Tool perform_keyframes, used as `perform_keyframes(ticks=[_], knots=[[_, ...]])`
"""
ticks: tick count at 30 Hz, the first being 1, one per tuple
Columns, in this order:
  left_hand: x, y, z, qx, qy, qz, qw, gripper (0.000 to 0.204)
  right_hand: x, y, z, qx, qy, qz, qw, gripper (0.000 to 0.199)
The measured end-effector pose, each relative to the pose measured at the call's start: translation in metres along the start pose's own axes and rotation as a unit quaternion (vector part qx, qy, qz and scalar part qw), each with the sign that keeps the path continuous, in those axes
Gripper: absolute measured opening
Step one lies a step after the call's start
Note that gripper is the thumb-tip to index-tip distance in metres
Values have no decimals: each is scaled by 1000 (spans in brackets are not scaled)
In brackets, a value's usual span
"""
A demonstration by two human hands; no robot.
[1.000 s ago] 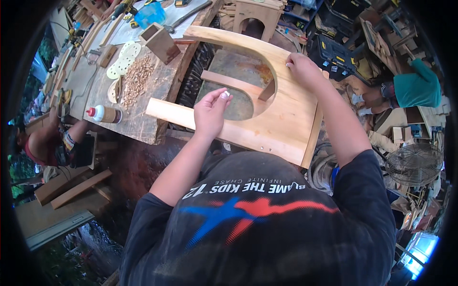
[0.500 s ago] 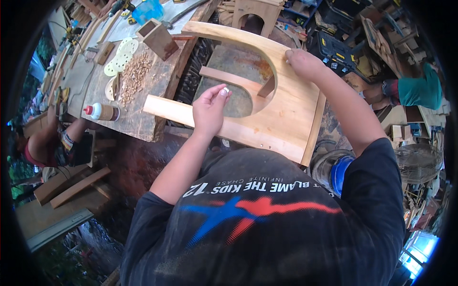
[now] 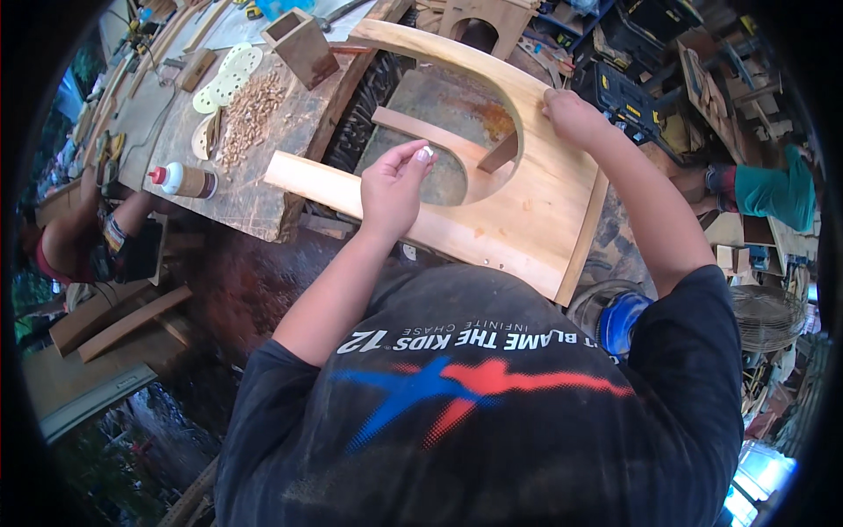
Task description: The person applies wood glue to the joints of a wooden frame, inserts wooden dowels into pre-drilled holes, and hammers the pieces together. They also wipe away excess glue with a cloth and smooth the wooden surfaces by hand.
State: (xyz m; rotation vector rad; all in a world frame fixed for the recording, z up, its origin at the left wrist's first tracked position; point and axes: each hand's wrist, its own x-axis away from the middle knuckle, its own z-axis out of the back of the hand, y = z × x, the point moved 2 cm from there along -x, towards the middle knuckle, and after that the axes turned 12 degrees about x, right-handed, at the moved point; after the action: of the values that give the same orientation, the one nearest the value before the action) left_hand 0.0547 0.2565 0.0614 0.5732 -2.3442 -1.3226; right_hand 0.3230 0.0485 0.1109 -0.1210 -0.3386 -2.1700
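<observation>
A pale wooden panel [image 3: 536, 206] with a large curved cut-out lies in front of me, one edge close to my shirt. My right hand [image 3: 575, 121] grips its far right edge, the fingers curled and partly hidden. Above the near arm of the panel, my left hand [image 3: 393, 187] is pinched together. A small whitish bit [image 3: 428, 153] shows between the thumb and fingertip, too small to name. Within the cut-out are a narrow wooden strip [image 3: 408, 129] and a darker wood piece [image 3: 500, 155].
On the workbench at left are a red-capped glue bottle [image 3: 184, 180], a heap of small wooden plugs [image 3: 250, 119], sanding discs [image 3: 230, 79] and an open wooden box [image 3: 301, 48]. Black tool cases [image 3: 619, 88] are at far right. Another person [image 3: 764, 189] is beyond; a fan [image 3: 768, 316] stands right.
My view has shifted slightly. The left hand stays pinched over the panel, a little farther from my body, and the right hand keeps its place on the panel's edge.
</observation>
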Motion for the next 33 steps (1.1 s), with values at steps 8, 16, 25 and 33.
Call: perform_keyframes(ticks=[8, 16, 25, 33], knots=[[1, 3, 2, -24, -21, 3, 999, 29, 25, 17, -5, -213, 60, -144, 965, 34], [2, 4, -1, 22, -66, 84, 994, 29, 88, -86, 7, -359, 245, -151, 888, 22], [19, -18, -21, 175, -111, 227, 952, 30, 98, -155, 25, -566, 149, -136, 799, 23], [18, -17, -15, 162, -148, 242, 945, 35, 97, -152, -1, -644, 107, -100, 751, 23]])
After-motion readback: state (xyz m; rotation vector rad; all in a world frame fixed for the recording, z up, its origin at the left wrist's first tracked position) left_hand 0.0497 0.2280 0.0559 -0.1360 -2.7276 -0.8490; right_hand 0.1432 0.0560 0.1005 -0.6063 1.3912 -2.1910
